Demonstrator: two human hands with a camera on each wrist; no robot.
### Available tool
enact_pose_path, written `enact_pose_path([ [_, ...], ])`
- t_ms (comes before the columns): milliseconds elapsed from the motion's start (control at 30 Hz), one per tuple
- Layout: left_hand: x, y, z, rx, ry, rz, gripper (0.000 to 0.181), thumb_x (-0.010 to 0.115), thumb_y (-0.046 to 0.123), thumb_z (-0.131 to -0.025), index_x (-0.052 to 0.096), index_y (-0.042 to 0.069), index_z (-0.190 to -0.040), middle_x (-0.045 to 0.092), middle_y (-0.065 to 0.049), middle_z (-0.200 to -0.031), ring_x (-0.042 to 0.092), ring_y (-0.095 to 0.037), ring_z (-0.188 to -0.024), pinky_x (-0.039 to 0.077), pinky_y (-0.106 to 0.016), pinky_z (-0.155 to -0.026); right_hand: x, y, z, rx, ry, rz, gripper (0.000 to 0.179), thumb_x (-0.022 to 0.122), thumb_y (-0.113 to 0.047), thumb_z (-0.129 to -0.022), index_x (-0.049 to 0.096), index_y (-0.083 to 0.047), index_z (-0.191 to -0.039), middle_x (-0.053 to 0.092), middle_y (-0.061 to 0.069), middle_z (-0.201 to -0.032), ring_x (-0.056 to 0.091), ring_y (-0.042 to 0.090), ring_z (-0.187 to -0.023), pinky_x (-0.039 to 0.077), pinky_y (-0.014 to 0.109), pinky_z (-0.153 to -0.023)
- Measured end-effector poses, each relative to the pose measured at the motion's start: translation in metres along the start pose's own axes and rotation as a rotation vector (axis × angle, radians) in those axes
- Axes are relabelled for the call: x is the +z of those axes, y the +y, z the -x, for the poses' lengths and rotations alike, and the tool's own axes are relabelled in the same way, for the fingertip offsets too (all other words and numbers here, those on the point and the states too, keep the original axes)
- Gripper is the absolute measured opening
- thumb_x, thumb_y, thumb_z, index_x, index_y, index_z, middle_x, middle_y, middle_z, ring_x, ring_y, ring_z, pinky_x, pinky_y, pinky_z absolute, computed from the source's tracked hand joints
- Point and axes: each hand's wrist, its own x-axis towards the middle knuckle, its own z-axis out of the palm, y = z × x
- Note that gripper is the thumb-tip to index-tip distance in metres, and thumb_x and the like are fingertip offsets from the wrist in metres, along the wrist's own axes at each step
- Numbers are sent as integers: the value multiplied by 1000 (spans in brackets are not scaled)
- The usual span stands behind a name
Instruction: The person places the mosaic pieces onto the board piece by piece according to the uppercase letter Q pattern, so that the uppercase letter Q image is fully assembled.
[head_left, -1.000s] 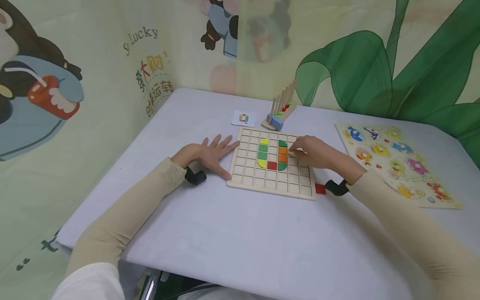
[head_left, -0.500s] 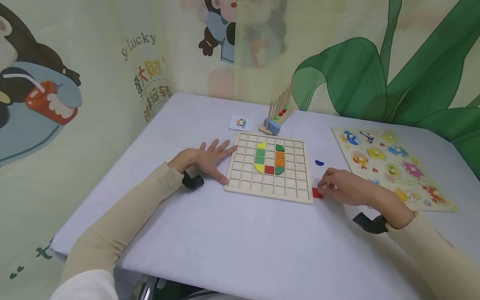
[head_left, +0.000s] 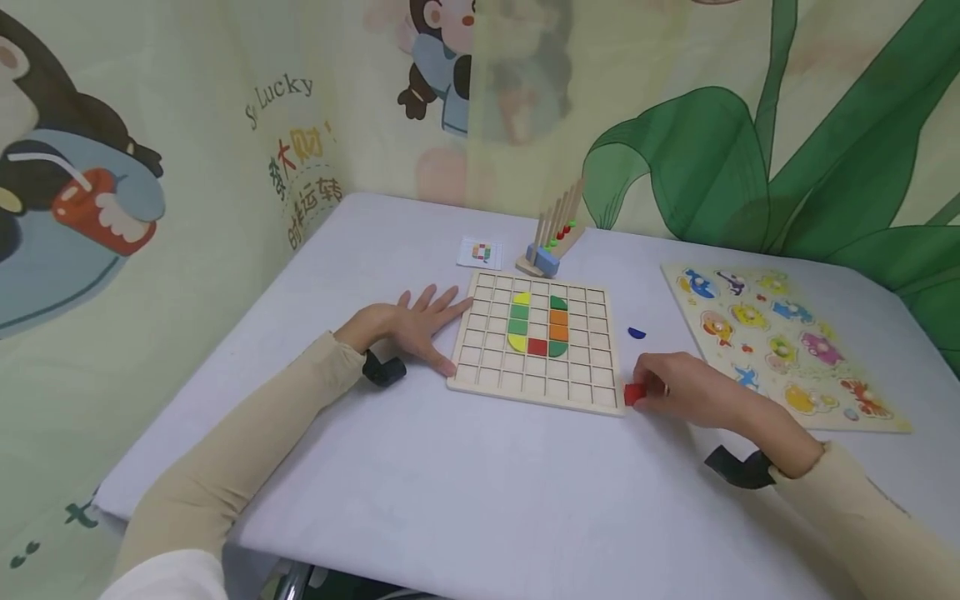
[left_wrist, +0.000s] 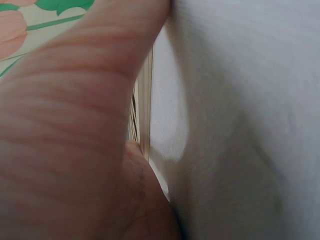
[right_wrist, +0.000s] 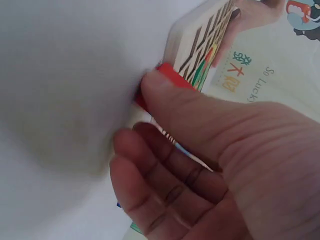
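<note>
A wooden grid board [head_left: 495,371] lies on the table with yellow, green, orange and red pieces set in its cells in a U-like shape. My left hand [head_left: 408,325] rests fingers spread at the board's left edge, fingertips and thumb at the rim. Off the lower right corner, my right hand [head_left: 686,387] pinches a red tile [head_left: 633,394]. In the right wrist view the thumb [right_wrist: 165,87] covers part of that red tile [right_wrist: 175,76], and the other fingers curl beneath. The left wrist view shows mostly skin and the board's edge [left_wrist: 145,100].
A dark blue half-round piece [head_left: 637,332] lies right of the board. Behind the board are a small pattern card [head_left: 480,253] and a wooden peg stand [head_left: 543,262] with blue blocks and beads. An animal puzzle board [head_left: 697,312] lies at the right.
My right hand has left the orange pieces on the board, moved right and nearer, and taken hold of the red tile, now tipped up. The left hand stays at the board's edge.
</note>
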Motion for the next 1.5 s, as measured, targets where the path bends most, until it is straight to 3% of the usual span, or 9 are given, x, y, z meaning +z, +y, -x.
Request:
enact_pose_path([
  [233,1,-6,-5,-7,6,-12,119,63,74,-76,-17,32,-155,-29,-1,-160,-28,-32,-146,-11,-63,-114,-15,2,-6,-58,58,30,16,69,-1,-87,70,-4,-103,70,3,-93,59,16,-83,57,31,-75],
  [600,1,-6,-1,-10,-5,-12,119,62,73,-77,-17,31,-155,-28,-3,-161,-27,-33,-146,-10,-63,-115,-31,-7,-48,-60,131,62,13,66,-2,-89,69,3,-102,68,10,-91,57,18,-75,53,26,-66],
  [800,-2,-1,4,11,-2,5,118,65,69,-78,-13,26,-156,-25,-7,-162,-25,-36,-147,-10,-65,-114,-33,-12,-75,-62,133,53,16,63,-3,-93,67,4,-106,69,13,-93,58,22,-79,54,30,-70],
  [1200,-2,0,1,6,-6,-2,117,64,70,-78,-14,29,-156,-27,-4,-161,-26,-33,-147,-11,-63,-115,-31,-24,-128,-45,111,15,18,60,-4,-95,61,1,-113,68,16,-105,61,27,-92,55,38,-84],
  [1500,0,0,4,4,-1,2,118,66,69,-78,-13,28,-156,-26,-5,-161,-25,-34,-147,-10,-63,-115,-26,-43,-154,-27,104,46,17,63,-6,-94,64,-2,-110,68,13,-106,60,26,-90,55,36,-82],
])
